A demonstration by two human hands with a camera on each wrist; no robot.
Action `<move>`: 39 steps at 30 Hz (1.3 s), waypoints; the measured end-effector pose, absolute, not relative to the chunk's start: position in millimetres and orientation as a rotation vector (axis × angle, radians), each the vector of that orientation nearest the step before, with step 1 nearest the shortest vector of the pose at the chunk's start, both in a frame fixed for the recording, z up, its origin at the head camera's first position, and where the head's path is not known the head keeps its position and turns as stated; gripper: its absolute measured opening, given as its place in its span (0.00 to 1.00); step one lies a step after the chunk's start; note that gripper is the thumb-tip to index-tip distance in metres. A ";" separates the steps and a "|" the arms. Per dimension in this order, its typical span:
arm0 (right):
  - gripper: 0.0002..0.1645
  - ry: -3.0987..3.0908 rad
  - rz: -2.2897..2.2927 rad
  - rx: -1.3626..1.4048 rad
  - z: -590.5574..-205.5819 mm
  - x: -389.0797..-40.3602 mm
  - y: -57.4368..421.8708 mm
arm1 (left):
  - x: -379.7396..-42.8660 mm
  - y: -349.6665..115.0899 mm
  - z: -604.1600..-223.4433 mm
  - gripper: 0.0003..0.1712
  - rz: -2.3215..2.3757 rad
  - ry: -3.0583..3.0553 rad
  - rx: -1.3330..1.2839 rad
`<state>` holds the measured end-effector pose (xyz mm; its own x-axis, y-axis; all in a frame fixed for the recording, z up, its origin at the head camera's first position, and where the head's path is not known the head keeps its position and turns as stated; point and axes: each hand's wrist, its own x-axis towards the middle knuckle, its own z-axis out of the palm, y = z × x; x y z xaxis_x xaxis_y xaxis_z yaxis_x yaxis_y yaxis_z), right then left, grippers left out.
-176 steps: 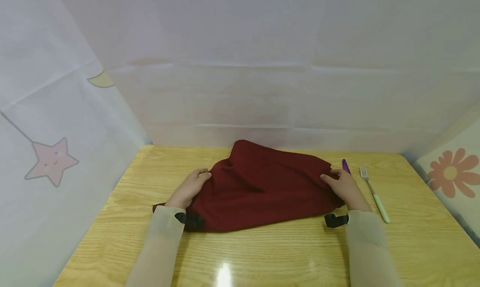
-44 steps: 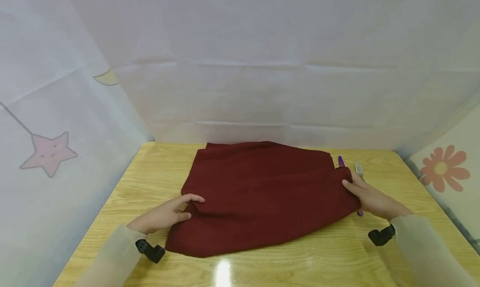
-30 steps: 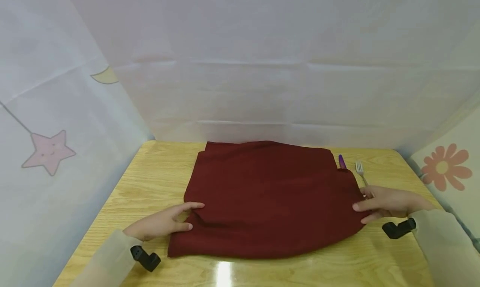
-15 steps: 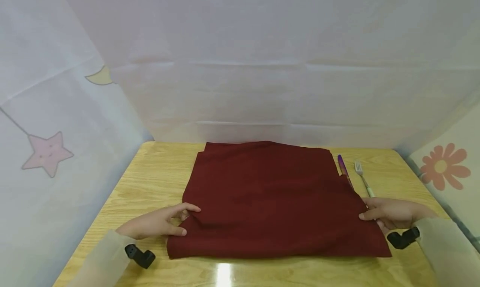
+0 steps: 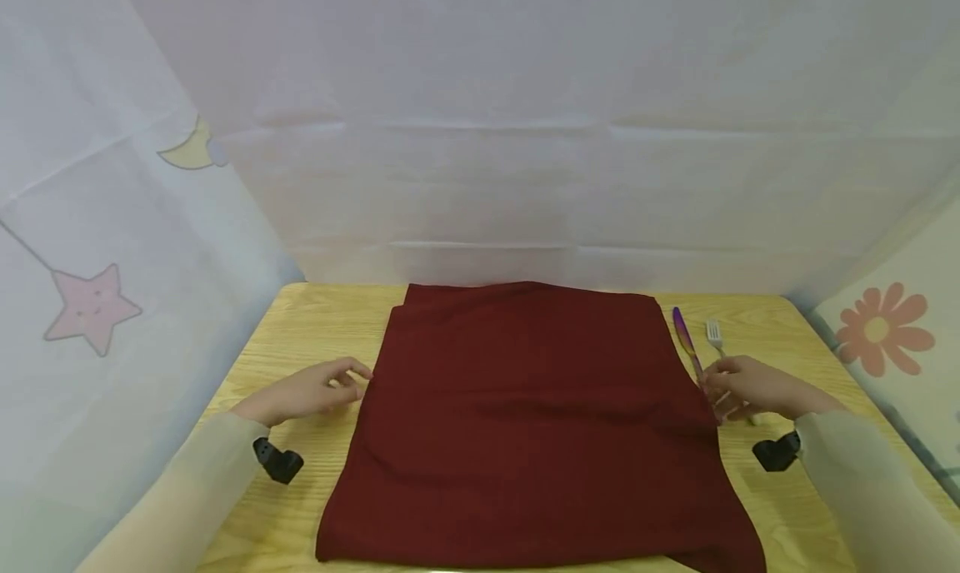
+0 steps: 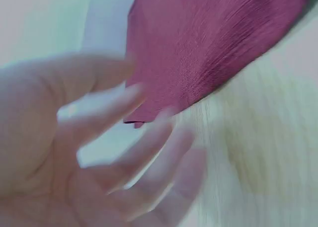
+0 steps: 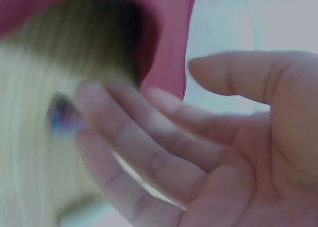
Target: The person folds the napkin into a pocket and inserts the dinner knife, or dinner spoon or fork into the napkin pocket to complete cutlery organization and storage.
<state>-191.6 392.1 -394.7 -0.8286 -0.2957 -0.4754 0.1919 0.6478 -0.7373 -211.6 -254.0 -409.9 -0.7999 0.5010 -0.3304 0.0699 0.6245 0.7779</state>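
A dark red cloth lies spread over the middle of the table in the head view, its front edge near the bottom of the frame and slightly rumpled. Beside its left edge is my left hand, fingers loosely bent and holding nothing. The left wrist view shows those fingers spread and blurred in front of the cloth. My right hand hovers at the cloth's right edge, over the knife and fork. In the right wrist view its fingers are extended, with nothing between them and the thumb.
A purple and gold knife lies right along the cloth's right side. Farther right is a fork, its handle partly hidden under the right hand. The wooden table meets a pale backdrop behind and at both sides.
Both hands have let go of the cloth and moved away from the front. The cloth has been pulled from a bunched heap to a flatter spread, its front edge now nearer.
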 end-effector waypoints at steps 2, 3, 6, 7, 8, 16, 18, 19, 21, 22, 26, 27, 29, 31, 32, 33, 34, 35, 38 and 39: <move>0.31 2.324 -1.127 -0.075 -393.0 -200.4 383.2 | -225.2 -249.8 -412.1 0.28 1.143 2.361 0.364; 0.34 2.327 -1.133 -0.067 -392.8 -204.6 378.1 | -231.7 -247.4 -413.3 0.30 1.186 2.358 0.330; 0.37 2.348 -1.146 -0.085 -391.8 -217.6 363.7 | -250.5 -240.4 -419.1 0.36 1.384 2.251 0.240; 0.37 2.356 -1.153 -0.095 -392.1 -222.2 359.5 | -256.3 -237.6 -421.6 0.37 1.462 2.198 0.220; 0.37 2.357 -1.166 -0.103 -392.5 -226.9 355.4 | -261.4 -234.6 -423.9 0.38 1.544 2.143 0.207; 0.35 2.283 -1.386 0.037 -401.9 -257.1 332.1 | -287.5 -207.4 -438.5 0.35 1.869 2.022 -0.012; 0.37 2.317 -1.364 0.080 -404.8 -262.1 329.4 | -292.4 -202.1 -439.9 0.34 1.841 2.057 -0.053; 0.38 2.341 -1.343 0.096 -405.8 -263.9 328.5 | -295.0 -200.0 -440.9 0.33 1.821 2.073 -0.062; 0.40 2.391 -1.303 0.097 -407.3 -266.5 327.6 | -299.3 -196.9 -442.2 0.33 1.763 2.088 -0.036; 0.40 2.412 -1.293 0.086 -407.8 -267.5 327.8 | -301.1 -196.3 -443.0 0.34 1.737 2.088 -0.008; 0.36 2.535 -1.274 -0.013 -406.4 -268.1 329.7 | -303.5 -199.1 -444.5 0.39 1.638 2.060 0.163; 0.33 2.574 -1.277 -0.039 -405.4 -267.5 331.0 | -302.6 -201.1 -443.7 0.39 1.615 2.072 0.217; 0.29 2.657 -1.300 -0.072 -402.4 -266.6 334.3 | -299.8 -205.7 -440.0 0.37 1.565 2.151 0.312; 0.28 2.696 -1.373 -0.107 -399.1 -266.1 338.9 | -295.0 -211.3 -432.9 0.35 1.526 2.273 0.421; 0.29 2.705 -1.414 -0.129 -397.6 -266.3 341.2 | -292.4 -214.5 -428.7 0.33 1.509 2.354 0.468; 0.30 2.712 -1.455 -0.156 -395.8 -266.3 343.2 | -290.3 -217.7 -424.3 0.32 1.502 2.436 0.500; 0.31 2.715 -1.496 -0.178 -394.3 -266.5 345.3 | -287.9 -221.0 -419.5 0.31 1.492 2.520 0.527; 0.32 2.719 -1.526 -0.197 -392.6 -266.5 347.1 | -285.9 -224.0 -414.8 0.29 1.488 2.598 0.548; 0.31 2.790 -1.537 -0.208 -386.7 -266.9 349.1 | -283.4 -231.7 -402.7 0.27 1.452 2.823 0.512; 0.30 2.821 -1.520 -0.193 -384.8 -267.5 349.0 | -283.6 -233.0 -399.7 0.27 1.453 2.864 0.482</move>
